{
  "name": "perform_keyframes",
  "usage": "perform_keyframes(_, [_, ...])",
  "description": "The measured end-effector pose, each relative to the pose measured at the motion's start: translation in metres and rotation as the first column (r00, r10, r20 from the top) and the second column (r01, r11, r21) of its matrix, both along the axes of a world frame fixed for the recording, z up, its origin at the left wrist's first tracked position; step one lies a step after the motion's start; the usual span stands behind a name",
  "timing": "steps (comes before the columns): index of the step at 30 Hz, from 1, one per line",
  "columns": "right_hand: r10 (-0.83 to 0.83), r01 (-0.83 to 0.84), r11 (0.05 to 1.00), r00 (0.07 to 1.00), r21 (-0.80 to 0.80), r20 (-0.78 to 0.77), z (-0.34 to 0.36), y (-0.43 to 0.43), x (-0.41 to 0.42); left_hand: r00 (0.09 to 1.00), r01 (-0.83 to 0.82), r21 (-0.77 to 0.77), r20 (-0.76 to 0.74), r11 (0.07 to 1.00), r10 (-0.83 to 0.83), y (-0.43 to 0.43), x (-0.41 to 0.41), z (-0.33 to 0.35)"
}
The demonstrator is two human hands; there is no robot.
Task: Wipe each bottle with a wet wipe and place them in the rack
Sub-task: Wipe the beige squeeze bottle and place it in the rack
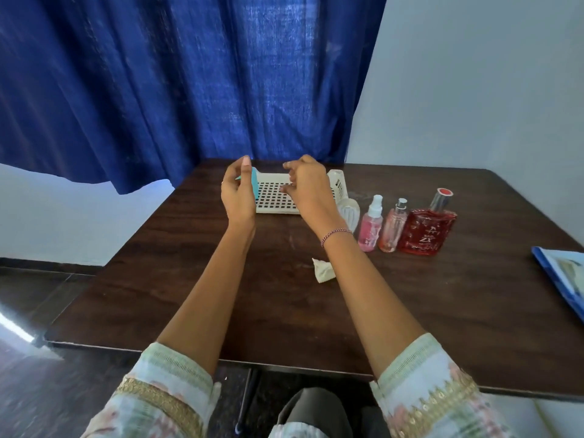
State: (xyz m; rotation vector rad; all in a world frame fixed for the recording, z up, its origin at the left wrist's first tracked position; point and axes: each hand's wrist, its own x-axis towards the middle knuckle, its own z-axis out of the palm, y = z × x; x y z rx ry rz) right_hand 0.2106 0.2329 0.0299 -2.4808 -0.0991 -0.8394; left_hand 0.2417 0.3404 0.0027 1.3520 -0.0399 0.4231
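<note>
**A:** From the head view, how far along is this looking?

**B:** Hardly begun, I'm judging. The white rack (278,197) is sitting at twelve o'clock on the table (189,295), and no bottle is showing on its grid. Four are standing in a row at two o'clock, none of them in the rack: the clear ribbed bottle (349,213), the pink spray bottle (370,227), the slim pink bottle (392,230) and the red square bottle (427,230).

**A:** And the hands?

**B:** Both are hovering over the rack. The left hand (237,194) is half hiding a teal thing (254,183); I cannot tell whether it is gripping it. The right hand (305,184) is curling its fingers loosely, with nothing showing in them.

**A:** Anything in the way?

**B:** The wet wipe (323,270) is lying crumpled near the table's centre, under the right forearm. A blue folder (561,279) is resting at three o'clock, well apart.
</note>
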Motion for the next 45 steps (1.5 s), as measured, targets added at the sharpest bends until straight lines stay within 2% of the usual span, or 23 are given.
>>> perform_keyframes(6, [-0.032,0.032,0.999,0.998,-0.003,0.056,0.02,-0.037,-0.049,0.98,0.19,0.064,0.056,0.98,-0.193,-0.056,-0.037,0.001])
perform_keyframes(10, [-0.088,0.089,0.996,0.994,-0.01,0.07,0.029,-0.064,-0.075,0.966,0.231,0.127,0.09,0.965,-0.243,-0.079,-0.052,0.003])
perform_keyframes(13, [-0.177,0.183,0.98,0.981,-0.081,0.076,0.029,-0.078,-0.088,0.963,0.23,0.217,0.094,0.949,-0.254,-0.088,-0.057,0.002])
perform_keyframes(17, [-0.282,0.275,0.95,0.959,-0.151,-0.026,0.015,-0.081,-0.092,0.955,0.262,0.365,0.034,0.893,-0.294,-0.09,-0.057,-0.007])
perform_keyframes(19, [-0.283,0.272,0.947,0.958,-0.172,-0.041,0.008,-0.078,-0.095,0.954,0.267,0.452,0.003,0.851,-0.301,-0.091,-0.057,-0.011])
perform_keyframes(22, [-0.277,0.258,0.94,0.959,-0.222,-0.058,0.003,-0.073,-0.099,0.952,0.281,0.498,-0.038,0.821,-0.303,-0.09,-0.058,-0.014])
perform_keyframes(30, [-0.286,0.219,0.913,0.945,-0.344,-0.157,-0.001,-0.066,-0.094,0.937,0.339,0.476,-0.098,0.811,-0.334,-0.088,-0.05,-0.024])
perform_keyframes(33, [-0.28,0.212,0.901,0.951,-0.378,-0.133,-0.005,-0.066,-0.093,0.935,0.346,0.435,-0.088,0.831,-0.343,-0.088,-0.048,-0.027])
perform_keyframes(41, [-0.214,0.178,0.935,0.973,-0.307,-0.089,-0.007,-0.066,-0.087,0.932,0.359,0.352,-0.094,0.864,-0.349,-0.075,-0.049,-0.027])
perform_keyframes(45, [-0.149,0.135,0.967,0.988,-0.215,-0.049,-0.005,-0.062,-0.083,0.938,0.344,0.308,-0.072,0.887,-0.339,-0.056,-0.051,-0.023])
